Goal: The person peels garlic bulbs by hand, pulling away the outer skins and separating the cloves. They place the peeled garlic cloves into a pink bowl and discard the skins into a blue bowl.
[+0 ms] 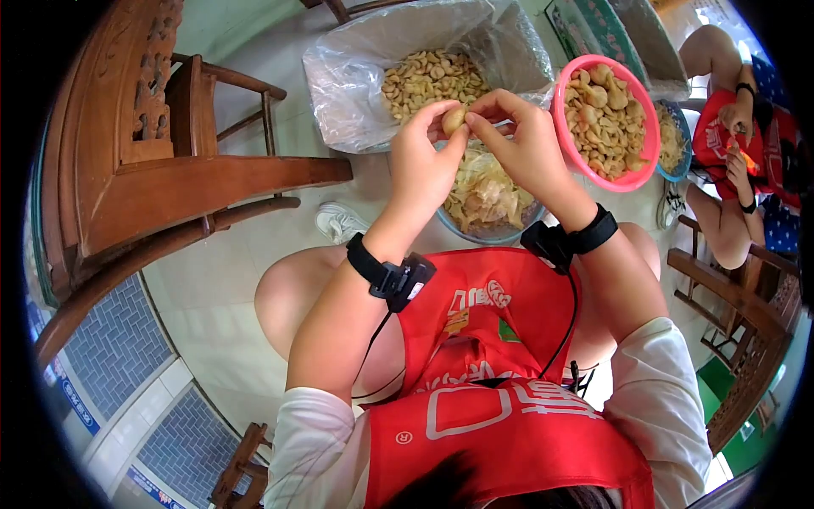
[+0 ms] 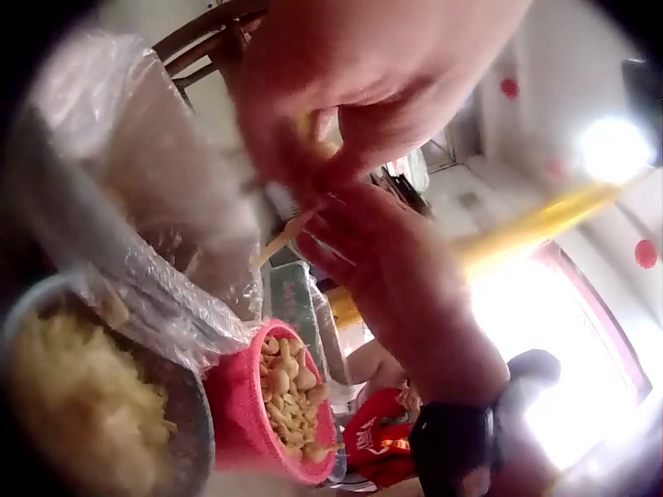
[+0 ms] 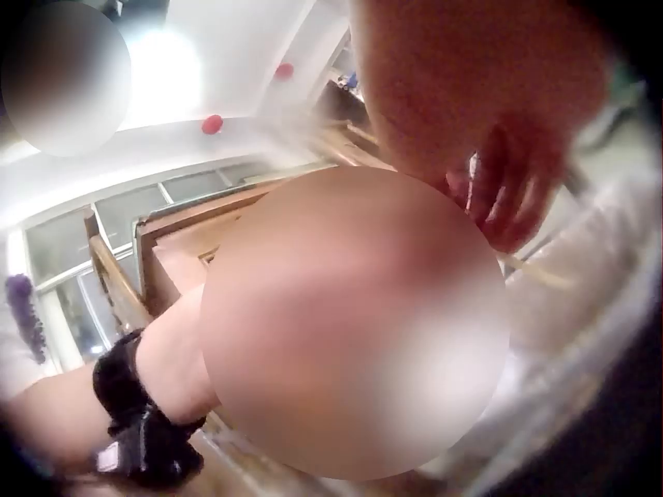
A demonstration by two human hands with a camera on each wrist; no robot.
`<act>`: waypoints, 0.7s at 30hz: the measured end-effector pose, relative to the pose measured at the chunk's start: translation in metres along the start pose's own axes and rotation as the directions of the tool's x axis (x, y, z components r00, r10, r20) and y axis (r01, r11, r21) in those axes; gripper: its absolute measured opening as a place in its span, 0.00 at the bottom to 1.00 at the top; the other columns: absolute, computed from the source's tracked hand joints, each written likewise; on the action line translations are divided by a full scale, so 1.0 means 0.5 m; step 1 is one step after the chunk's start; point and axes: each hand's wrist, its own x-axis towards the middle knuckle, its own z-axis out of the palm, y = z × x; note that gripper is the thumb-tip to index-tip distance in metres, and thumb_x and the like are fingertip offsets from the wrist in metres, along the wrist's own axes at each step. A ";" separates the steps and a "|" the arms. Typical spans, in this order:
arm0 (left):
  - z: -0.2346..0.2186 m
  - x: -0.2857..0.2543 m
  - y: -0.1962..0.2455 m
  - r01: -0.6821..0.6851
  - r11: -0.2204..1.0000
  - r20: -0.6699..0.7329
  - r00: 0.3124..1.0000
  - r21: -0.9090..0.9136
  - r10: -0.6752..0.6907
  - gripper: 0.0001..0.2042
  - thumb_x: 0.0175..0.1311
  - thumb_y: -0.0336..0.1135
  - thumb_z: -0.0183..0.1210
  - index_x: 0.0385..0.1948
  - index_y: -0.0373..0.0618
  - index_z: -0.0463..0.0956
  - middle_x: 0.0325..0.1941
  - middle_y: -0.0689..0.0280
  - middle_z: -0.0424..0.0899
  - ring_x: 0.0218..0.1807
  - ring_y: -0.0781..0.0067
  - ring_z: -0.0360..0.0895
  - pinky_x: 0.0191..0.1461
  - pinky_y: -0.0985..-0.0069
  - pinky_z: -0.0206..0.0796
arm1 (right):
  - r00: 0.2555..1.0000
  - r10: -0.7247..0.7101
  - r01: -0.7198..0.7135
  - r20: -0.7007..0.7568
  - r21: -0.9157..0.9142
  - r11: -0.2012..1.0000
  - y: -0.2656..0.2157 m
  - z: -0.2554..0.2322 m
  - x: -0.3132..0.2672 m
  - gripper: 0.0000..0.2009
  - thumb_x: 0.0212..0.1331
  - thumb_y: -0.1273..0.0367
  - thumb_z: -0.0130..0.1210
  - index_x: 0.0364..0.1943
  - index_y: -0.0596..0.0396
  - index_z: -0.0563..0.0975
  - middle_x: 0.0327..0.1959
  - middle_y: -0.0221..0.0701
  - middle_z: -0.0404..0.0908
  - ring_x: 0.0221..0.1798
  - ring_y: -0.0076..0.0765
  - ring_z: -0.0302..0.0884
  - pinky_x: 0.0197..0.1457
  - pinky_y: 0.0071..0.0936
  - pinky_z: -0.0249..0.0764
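A small smooth tan bulb (image 1: 454,120) shows between the two hands in the head view. The left hand (image 1: 420,161) grips it with thumb and curled fingers. From the other side the right hand (image 1: 532,146) pinches at its edge, thumb and fingertips together. A thin pale strip (image 2: 282,240) hangs by the fingers in the left wrist view. Below the hands stands a blue basin (image 1: 475,237) of pale, papery peelings (image 1: 487,191). Just beyond is a box lined with clear plastic (image 1: 348,89), holding many tan pieces (image 1: 432,76). The right wrist view is largely blurred.
A pink basin (image 1: 562,127) heaped with brownish bulbs (image 1: 604,119) stands at the right. Past it are a green crate (image 1: 589,38), another blue basin (image 1: 681,161) and a second person in a red apron (image 1: 763,153). Carved wooden furniture (image 1: 170,195) rises at the left.
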 end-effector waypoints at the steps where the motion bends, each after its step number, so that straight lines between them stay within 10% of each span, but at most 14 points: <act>1: 0.002 -0.001 0.001 -0.042 0.999 -0.050 0.998 0.011 0.042 0.13 0.56 0.26 0.61 0.43 0.35 0.76 0.38 0.59 0.83 0.38 0.73 0.81 0.45 0.77 0.72 | 1.000 0.000 0.000 -0.001 0.000 1.000 0.000 0.000 0.000 0.06 0.54 0.73 0.57 0.34 0.61 0.79 0.30 0.39 0.83 0.33 0.34 0.82 0.37 0.27 0.77; 16: -0.015 0.001 -0.001 0.129 0.991 -0.010 0.992 -0.026 -0.129 0.16 0.67 0.29 0.53 0.53 0.31 0.69 0.48 0.59 0.79 0.47 0.75 0.77 0.50 0.78 0.72 | 0.996 -0.090 0.090 -0.014 -0.005 0.996 -0.004 0.009 -0.005 0.05 0.51 0.75 0.58 0.30 0.62 0.75 0.26 0.37 0.81 0.32 0.30 0.81 0.39 0.26 0.76; 21: -0.003 0.000 0.014 0.161 0.964 -0.040 0.984 -0.209 -0.173 0.13 0.64 0.28 0.55 0.49 0.34 0.71 0.43 0.60 0.80 0.39 0.76 0.80 0.40 0.80 0.74 | 0.993 0.090 -0.071 -0.078 0.216 0.974 0.029 0.011 0.004 0.04 0.54 0.76 0.56 0.31 0.64 0.75 0.29 0.33 0.81 0.35 0.26 0.80 0.39 0.24 0.76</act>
